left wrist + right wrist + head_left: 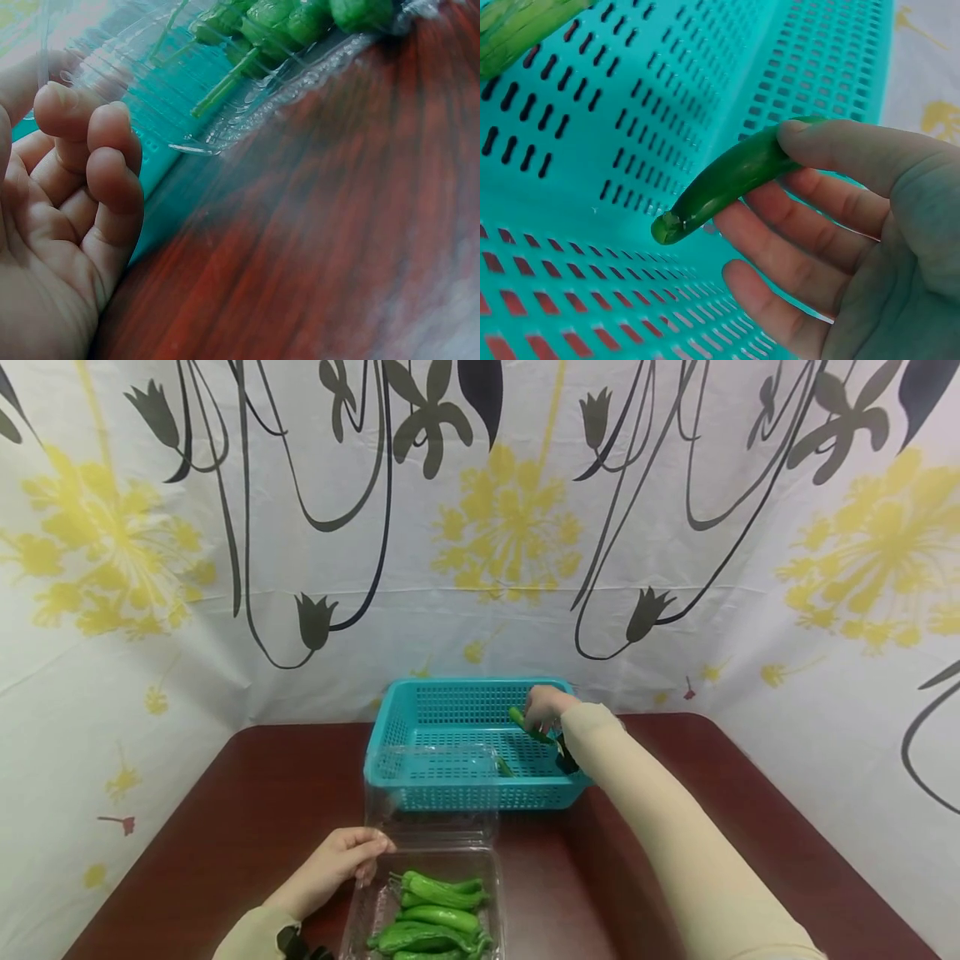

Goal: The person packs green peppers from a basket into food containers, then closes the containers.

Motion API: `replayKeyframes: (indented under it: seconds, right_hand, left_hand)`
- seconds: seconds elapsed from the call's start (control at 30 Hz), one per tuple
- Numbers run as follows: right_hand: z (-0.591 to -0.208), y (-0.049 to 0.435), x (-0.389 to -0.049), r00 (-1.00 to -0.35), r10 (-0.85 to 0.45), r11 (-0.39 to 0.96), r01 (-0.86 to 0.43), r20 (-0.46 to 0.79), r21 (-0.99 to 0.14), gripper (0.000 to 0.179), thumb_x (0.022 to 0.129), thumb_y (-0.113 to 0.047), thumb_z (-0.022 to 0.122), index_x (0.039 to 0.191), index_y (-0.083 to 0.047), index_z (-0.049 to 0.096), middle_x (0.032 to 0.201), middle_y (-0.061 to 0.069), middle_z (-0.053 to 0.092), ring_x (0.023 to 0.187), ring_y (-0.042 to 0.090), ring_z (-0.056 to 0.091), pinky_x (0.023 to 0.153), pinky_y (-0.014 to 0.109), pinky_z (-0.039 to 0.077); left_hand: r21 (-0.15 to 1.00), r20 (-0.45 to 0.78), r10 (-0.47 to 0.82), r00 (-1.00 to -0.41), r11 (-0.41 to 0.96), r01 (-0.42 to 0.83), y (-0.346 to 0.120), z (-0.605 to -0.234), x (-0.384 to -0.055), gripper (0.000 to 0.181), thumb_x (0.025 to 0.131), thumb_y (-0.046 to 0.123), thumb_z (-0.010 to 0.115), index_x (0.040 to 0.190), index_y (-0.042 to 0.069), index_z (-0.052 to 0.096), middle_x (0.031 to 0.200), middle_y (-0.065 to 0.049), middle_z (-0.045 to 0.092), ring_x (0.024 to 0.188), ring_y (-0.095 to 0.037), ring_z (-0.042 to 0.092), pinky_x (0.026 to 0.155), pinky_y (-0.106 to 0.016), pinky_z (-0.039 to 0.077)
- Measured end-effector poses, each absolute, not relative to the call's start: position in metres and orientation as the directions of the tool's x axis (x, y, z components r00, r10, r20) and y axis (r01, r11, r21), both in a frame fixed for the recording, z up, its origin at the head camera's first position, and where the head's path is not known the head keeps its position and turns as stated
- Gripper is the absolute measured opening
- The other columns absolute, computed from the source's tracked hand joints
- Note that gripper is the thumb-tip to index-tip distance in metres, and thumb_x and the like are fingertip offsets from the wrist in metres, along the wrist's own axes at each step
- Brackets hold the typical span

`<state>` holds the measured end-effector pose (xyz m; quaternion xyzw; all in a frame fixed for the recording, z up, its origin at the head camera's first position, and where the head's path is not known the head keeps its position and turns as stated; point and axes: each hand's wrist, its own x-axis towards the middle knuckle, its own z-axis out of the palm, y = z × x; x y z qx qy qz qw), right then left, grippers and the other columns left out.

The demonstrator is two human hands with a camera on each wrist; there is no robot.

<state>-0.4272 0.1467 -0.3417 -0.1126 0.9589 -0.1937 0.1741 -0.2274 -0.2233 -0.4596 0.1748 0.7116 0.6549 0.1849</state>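
A green chili pepper (731, 176) is pinched between the thumb and fingers of my right hand (547, 708), inside the teal basket (480, 683). Another green pepper (525, 30) lies on the basket floor, apart from that hand. Nearer to me, a clear plastic clamshell box (501, 893) stands with its lid (431, 827) raised, and several green peppers (438, 917) lie in its base. With thumb and fingertips my left hand (341, 864) grips the box's rim at the far left corner, near the hinge; its other fingers curl loosely in the left wrist view.
The dark red wooden table (292, 785) carries both basket and box. A white cloth with yellow and grey flowers (510, 527) hangs behind the table and at its sides. The transparent lid overlaps the basket's front left part in the head view.
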Motion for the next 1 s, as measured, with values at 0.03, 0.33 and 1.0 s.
replayKeyframes:
  seconds: [0.03, 0.33, 1.0]
  right_hand:
    - [-0.339, 0.149, -0.426, -0.913, -0.293, 0.896, -0.158, -0.285, -0.415, 0.033, 0.089, -0.014, 0.068, 0.119, -0.001, 0.066, 0.093, 0.009, 0.068, 0.079, 0.023, 0.068, 0.07, 0.04, 0.055]
    - [-0.314, 0.154, -0.407, -0.903, -0.351, 0.863, -0.211, -0.246, -0.458, 0.038, 0.091, -0.015, 0.065, 0.126, 0.001, 0.061, 0.118, 0.017, 0.063, 0.087, 0.023, 0.067, 0.075, 0.039, 0.055]
    - [-0.275, 0.158, -0.362, -0.867, -0.481, 0.795, -0.368, -0.132, -0.482, 0.043, 0.091, -0.015, 0.065, 0.13, 0.003, 0.058, 0.125, 0.019, 0.061, 0.081, 0.018, 0.068, 0.081, 0.04, 0.053]
  left_hand:
    - [0.997, -0.033, 0.492, -0.87, 0.082, 0.008, -0.223, -0.46, -0.227, 0.03, 0.099, 0.022, 0.057, 0.106, -0.005, 0.067, 0.062, 0.005, 0.048, 0.056, -0.008, 0.047, 0.059, -0.027, 0.047]
    - [0.996, -0.022, 0.494, -0.869, 0.089, 0.025, -0.223, -0.459, -0.228, 0.032, 0.099, 0.022, 0.056, 0.107, -0.007, 0.066, 0.062, 0.005, 0.047, 0.056, -0.008, 0.046, 0.059, -0.027, 0.047]
    - [0.996, -0.053, 0.495, -0.867, 0.092, -0.009, -0.222, -0.462, -0.229, 0.026, 0.1, 0.024, 0.055, 0.105, 0.003, 0.069, 0.064, 0.006, 0.051, 0.056, -0.008, 0.047, 0.059, -0.026, 0.046]
